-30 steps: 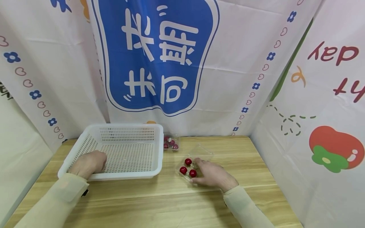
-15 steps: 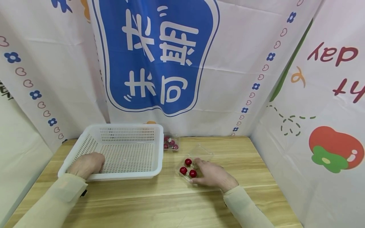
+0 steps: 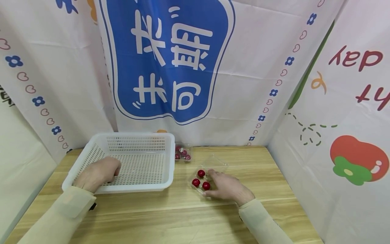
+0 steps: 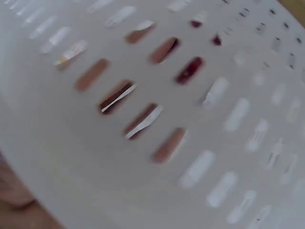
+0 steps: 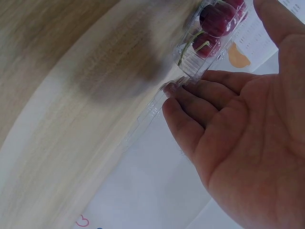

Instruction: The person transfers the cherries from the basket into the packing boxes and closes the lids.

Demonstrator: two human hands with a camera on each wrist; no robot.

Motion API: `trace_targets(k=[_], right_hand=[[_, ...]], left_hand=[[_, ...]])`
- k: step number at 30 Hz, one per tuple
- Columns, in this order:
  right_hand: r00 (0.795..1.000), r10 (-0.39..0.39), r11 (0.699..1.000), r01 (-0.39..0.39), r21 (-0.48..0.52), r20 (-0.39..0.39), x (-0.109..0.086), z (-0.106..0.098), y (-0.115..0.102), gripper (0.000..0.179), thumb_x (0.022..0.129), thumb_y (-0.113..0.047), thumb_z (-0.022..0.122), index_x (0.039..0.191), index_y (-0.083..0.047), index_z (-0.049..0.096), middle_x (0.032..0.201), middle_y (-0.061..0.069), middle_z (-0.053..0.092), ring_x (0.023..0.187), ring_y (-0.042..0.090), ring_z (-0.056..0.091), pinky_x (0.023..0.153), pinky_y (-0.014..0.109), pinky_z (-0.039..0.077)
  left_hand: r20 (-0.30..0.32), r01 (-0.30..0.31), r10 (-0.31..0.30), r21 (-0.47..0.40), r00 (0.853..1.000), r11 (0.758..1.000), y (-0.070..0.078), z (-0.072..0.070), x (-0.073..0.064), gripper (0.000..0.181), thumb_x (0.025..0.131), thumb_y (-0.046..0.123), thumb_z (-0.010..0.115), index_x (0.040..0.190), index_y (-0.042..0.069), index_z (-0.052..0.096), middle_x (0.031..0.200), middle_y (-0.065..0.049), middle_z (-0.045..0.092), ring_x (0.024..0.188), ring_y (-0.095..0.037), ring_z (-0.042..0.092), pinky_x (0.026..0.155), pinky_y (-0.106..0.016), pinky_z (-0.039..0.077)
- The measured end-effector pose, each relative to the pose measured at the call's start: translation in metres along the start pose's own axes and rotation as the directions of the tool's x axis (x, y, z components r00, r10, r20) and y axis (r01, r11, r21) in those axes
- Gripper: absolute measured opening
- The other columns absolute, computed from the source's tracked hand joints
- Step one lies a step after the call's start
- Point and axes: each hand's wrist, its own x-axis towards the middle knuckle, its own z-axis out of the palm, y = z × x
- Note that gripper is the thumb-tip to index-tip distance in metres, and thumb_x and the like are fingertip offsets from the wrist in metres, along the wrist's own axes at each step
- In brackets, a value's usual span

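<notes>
My left hand (image 3: pixel 100 173) reaches down into a white plastic basket (image 3: pixel 169 159), its fingertips hidden from the head view. Through slots in the basket wall (image 4: pixel 114 157), the left wrist view shows bits of skin and dark red cherry (image 4: pixel 190 70); whether the fingers grip it is not clear. At the right, a hinged clear plastic box (image 3: pixel 214 162) lies with its lid back and three red cherries (image 3: pixel 201 173) inside. Against its right side rest the nearly straight fingers of my right hand (image 3: pixel 226 186); the right wrist view shows the bare palm and green stems (image 5: pixel 202 45).
Behind, next to the basket, stands another clear box of cherries (image 3: pixel 182 152), closed. A wooden table (image 3: pixel 170 220) carries everything. Printed white cloth (image 3: pixel 240 84) hangs along the back and sides.
My left hand shifts slightly left inside the basket, then moves right and a little away from me. The right hand, the box and its cherries stay put.
</notes>
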Motion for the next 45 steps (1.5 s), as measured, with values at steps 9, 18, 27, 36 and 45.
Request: trace_targets(k=[9, 18, 27, 36, 45], right_hand=[[1.0, 0.003, 1.0, -0.003, 0.006, 0.003, -0.001, -0.001, -0.001, 0.106, 0.099, -0.066, 0.088, 0.176, -0.005, 0.048, 0.17, 0.022, 0.066, 0.154, 0.044, 0.069, 0.128, 0.065, 0.06], [1.0, 0.002, 1.0, -0.002, 0.003, 0.003, -0.001, -0.002, -0.002, 0.107, 0.099, -0.066, 0.088, 0.176, -0.005, 0.048, 0.171, 0.023, 0.065, 0.155, 0.045, 0.068, 0.128, 0.065, 0.059], [1.0, 0.012, 1.0, -0.012, 0.008, 0.006, -0.001, -0.002, -0.003, 0.108, 0.099, -0.067, 0.088, 0.177, -0.005, 0.047, 0.173, 0.023, 0.063, 0.157, 0.045, 0.067, 0.13, 0.065, 0.058], [1.0, 0.016, 1.0, -0.016, 0.001, 0.005, 0.0, -0.001, -0.002, 0.108, 0.099, -0.067, 0.088, 0.177, -0.005, 0.046, 0.173, 0.023, 0.062, 0.157, 0.045, 0.066, 0.13, 0.065, 0.057], [1.0, 0.02, 1.0, -0.02, 0.01, 0.003, 0.0, -0.001, -0.002, 0.107, 0.098, -0.067, 0.089, 0.176, -0.007, 0.048, 0.17, 0.023, 0.065, 0.154, 0.045, 0.069, 0.127, 0.066, 0.06]], left_hand=[[-0.12, -0.083, 0.09, 0.055, 0.989, 0.995, 0.013, -0.006, 0.007, 0.02, 0.097, -0.002, 0.089, 0.091, 0.008, 0.073, 0.088, -0.004, 0.07, 0.082, -0.021, 0.06, 0.072, -0.038, 0.058], [-0.252, -0.154, 0.17, 0.081, 0.953, 0.985, 0.031, -0.005, 0.009, 0.025, 0.095, 0.002, 0.092, 0.085, 0.014, 0.072, 0.083, 0.001, 0.073, 0.077, -0.018, 0.061, 0.071, -0.04, 0.058], [-0.347, -0.21, 0.228, 0.088, 0.91, 0.974, 0.056, -0.005, 0.012, 0.023, 0.096, 0.002, 0.092, 0.086, 0.015, 0.076, 0.084, 0.002, 0.077, 0.077, -0.015, 0.067, 0.069, -0.041, 0.062], [-0.438, -0.292, 0.296, 0.078, 0.849, 0.953, 0.083, 0.0, 0.015, 0.018, 0.097, 0.003, 0.092, 0.091, 0.014, 0.079, 0.087, 0.003, 0.076, 0.077, -0.012, 0.066, 0.071, -0.038, 0.064], [-0.473, -0.295, 0.278, 0.041, 0.836, 0.955, 0.115, 0.0, 0.014, 0.011, 0.101, 0.005, 0.091, 0.102, 0.012, 0.083, 0.094, -0.001, 0.078, 0.082, -0.013, 0.07, 0.08, -0.04, 0.071]])
